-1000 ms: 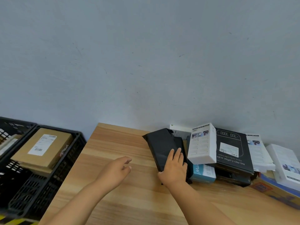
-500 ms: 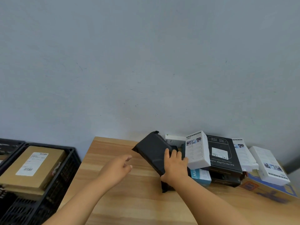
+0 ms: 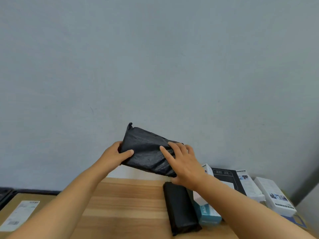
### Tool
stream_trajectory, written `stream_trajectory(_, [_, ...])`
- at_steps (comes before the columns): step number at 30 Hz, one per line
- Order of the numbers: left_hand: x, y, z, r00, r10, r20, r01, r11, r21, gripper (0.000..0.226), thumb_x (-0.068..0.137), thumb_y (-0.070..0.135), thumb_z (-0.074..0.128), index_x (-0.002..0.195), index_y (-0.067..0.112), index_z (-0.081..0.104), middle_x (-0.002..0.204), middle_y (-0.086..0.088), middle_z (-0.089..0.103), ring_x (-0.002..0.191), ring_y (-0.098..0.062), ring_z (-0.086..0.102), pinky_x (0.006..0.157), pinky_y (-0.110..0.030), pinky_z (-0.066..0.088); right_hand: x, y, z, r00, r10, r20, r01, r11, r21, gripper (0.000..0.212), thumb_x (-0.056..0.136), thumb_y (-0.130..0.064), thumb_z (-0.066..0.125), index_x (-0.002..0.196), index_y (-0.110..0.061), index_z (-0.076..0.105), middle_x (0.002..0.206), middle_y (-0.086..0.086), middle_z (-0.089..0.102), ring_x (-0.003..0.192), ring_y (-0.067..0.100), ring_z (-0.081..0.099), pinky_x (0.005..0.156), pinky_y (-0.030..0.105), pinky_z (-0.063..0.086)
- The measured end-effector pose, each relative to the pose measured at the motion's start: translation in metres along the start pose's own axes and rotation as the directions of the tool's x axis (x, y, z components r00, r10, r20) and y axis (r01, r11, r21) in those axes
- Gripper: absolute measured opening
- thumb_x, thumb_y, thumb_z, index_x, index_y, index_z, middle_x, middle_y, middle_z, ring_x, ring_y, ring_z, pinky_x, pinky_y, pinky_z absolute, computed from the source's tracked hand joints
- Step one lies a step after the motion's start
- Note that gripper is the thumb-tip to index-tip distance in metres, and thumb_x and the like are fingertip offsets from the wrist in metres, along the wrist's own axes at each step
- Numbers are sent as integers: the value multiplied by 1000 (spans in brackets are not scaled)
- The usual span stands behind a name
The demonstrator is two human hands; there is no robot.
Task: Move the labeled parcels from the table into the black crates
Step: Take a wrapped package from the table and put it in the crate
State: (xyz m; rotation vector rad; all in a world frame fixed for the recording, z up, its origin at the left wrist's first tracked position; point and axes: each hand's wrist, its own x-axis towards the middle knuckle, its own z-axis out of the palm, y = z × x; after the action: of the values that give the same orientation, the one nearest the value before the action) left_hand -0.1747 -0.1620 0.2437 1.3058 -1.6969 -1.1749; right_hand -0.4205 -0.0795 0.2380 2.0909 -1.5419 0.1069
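A black plastic-wrapped parcel (image 3: pixel 146 150) is held up in the air above the wooden table (image 3: pixel 124 204), in front of the grey wall. My left hand (image 3: pixel 114 155) grips its left end, thumb across the front. My right hand (image 3: pixel 183 161) holds its right end, fingers spread over the wrap. No label shows on the side facing me. A second black wrapped parcel (image 3: pixel 180 208) lies on the table below. At the far left, a black crate (image 3: pixel 6 193) holds a brown cardboard box with a white label (image 3: pixel 19 215).
A pile of boxes sits at the table's right: a teal box (image 3: pixel 208 215), a black coffee-scale box (image 3: pixel 224 176), and several white boxes (image 3: pixel 274 195). The grey wall stands just behind the table.
Both hands have lifted the black parcel off the pile into the air; my left hand has taken hold of its left end. A second black parcel shows underneath. The view tilted upward.
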Motion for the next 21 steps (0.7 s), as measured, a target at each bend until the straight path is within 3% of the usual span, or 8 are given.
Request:
stream_trajectory(3, [1, 12, -16, 996, -60, 60, 71, 976, -208, 32, 87, 30, 66, 116, 22, 54, 110, 2, 65, 98, -20, 64, 84, -38, 54, 6, 6, -14, 997, -39, -60, 37, 999, -32, 115, 49, -54, 82, 145, -17, 31, 136, 19, 43, 121, 32, 37, 96, 49, 43])
stream_trajectory(7, [-3, 21, -30, 998, -40, 48, 53, 948, -315, 25, 86, 18, 67, 110, 14, 60, 109, -5, 68, 96, -23, 66, 76, -33, 54, 7, 9, -23, 992, -42, -116, 42, 999, -6, 109, 56, -49, 81, 146, -17, 29, 141, 18, 40, 126, 31, 35, 102, 48, 42])
stream_trajectory(10, [-7, 25, -36, 996, -76, 38, 84, 926, -368, 25, 87, 15, 65, 111, 7, 59, 102, -11, 69, 83, -25, 64, 60, -32, 47, 7, 6, -29, 977, 180, -114, -161, 975, 154, 110, 65, -55, 76, 150, -20, 16, 151, 8, 20, 135, 25, 23, 112, 44, 33])
stream_trajectory(12, [-9, 26, -40, 995, -92, 26, 95, 920, -381, 25, 88, 15, 64, 111, 6, 58, 98, -11, 68, 77, -24, 62, 56, -31, 45, 6, 4, -34, 924, 381, 11, -355, 848, 394, 101, 77, -57, 67, 151, -20, 10, 154, 0, 16, 140, 19, 19, 116, 32, 18])
stream_trajectory(14, [-11, 25, -42, 995, -95, 15, 93, 916, -390, 25, 88, 15, 64, 112, 6, 57, 99, -10, 67, 79, -23, 62, 55, -30, 45, 8, 2, -38, 843, 523, 125, -488, 645, 588, 79, 86, -51, 60, 148, -20, 24, 147, -2, 36, 129, 14, 39, 107, 29, 33])
stream_trajectory(17, [-12, 26, -41, 996, -83, 7, 80, 917, -391, 27, 87, 15, 65, 112, 10, 55, 107, -9, 66, 90, -24, 63, 61, -30, 49, 17, 2, -41, 755, 587, 293, -602, 441, 666, 42, 94, -40, 52, 130, -17, 52, 113, -3, 62, 94, 10, 59, 82, 27, 50])
stream_trajectory(21, [-12, 33, -36, 997, -72, -22, 57, 916, -396, 31, 88, 16, 65, 116, 13, 51, 110, -7, 63, 93, -24, 62, 62, -32, 48, 28, 5, -46, 651, 656, 382, -633, 191, 750, 15, 94, -21, 54, 102, -13, 64, 88, 2, 65, 85, 20, 65, 81, 37, 56])
